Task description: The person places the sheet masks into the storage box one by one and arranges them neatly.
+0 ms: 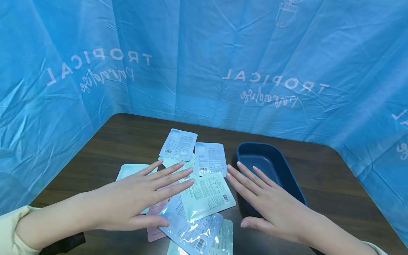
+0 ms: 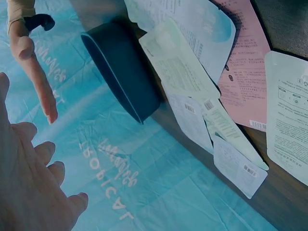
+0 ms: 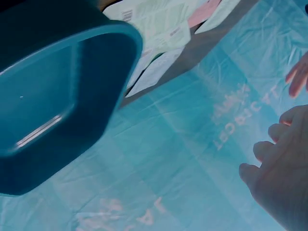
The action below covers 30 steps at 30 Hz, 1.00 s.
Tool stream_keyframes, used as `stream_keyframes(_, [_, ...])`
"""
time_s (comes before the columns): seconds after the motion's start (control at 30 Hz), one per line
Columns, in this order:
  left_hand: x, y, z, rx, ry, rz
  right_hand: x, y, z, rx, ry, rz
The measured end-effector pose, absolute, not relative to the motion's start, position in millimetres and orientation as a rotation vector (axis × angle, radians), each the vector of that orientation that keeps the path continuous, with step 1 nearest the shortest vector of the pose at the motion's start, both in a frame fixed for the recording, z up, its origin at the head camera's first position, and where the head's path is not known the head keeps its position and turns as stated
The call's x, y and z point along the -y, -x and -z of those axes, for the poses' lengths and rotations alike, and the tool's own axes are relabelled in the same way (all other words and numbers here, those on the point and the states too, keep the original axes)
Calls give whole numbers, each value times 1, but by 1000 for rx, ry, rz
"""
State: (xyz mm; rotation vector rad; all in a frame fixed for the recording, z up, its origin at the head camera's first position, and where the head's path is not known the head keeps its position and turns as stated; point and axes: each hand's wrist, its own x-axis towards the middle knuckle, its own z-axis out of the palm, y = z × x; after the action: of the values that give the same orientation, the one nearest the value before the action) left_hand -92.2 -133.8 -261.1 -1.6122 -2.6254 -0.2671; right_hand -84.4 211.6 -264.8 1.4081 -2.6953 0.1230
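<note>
Both hands are held out palm down over a dark wooden table, fingers straight and spread. My left hand [image 1: 143, 196] hovers above the left part of a loose pile of flat printed sachets, holding nothing. My right hand [image 1: 269, 200] is between the pile and a dark blue tray [image 1: 287, 170], covering part of the tray's near side; nothing is in it. In the pile, a pale green sachet [image 1: 207, 196] lies over a shiny blue sachet [image 1: 199, 230]. A pink sachet [image 1: 156, 207] is partly hidden by the left hand. Two small blue sachets [image 1: 179, 144] lie farthest back.
Blue cloth [image 1: 204, 71] with mirrored white lettering hangs around the table's back and sides. The tray's inside [image 3: 38, 101] shows bare in the right wrist view. Bare wood [image 1: 127, 138] extends left of the pile.
</note>
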Motion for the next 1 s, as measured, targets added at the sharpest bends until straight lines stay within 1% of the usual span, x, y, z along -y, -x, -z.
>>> stream_keyframes(0.3, [151, 106, 265, 2615, 1492, 383, -254, 106, 273, 2799, -1137, -221])
stream_keyframes(0.5, [173, 119, 270, 2688, 1326, 542, -289, 119, 282, 2851, -933, -387])
stream_keyframes(0.7, [194, 130, 281, 2737, 1083, 720, -316, 125, 293, 2902, -781, -549])
stream_keyframes(0.9, [210, 142, 299, 2822, 734, 917, -334, 129, 310, 2924, -694, -693])
stream_keyframes(1.0, [217, 149, 309, 2853, 555, 906, -341, 131, 317, 2930, -656, -742])
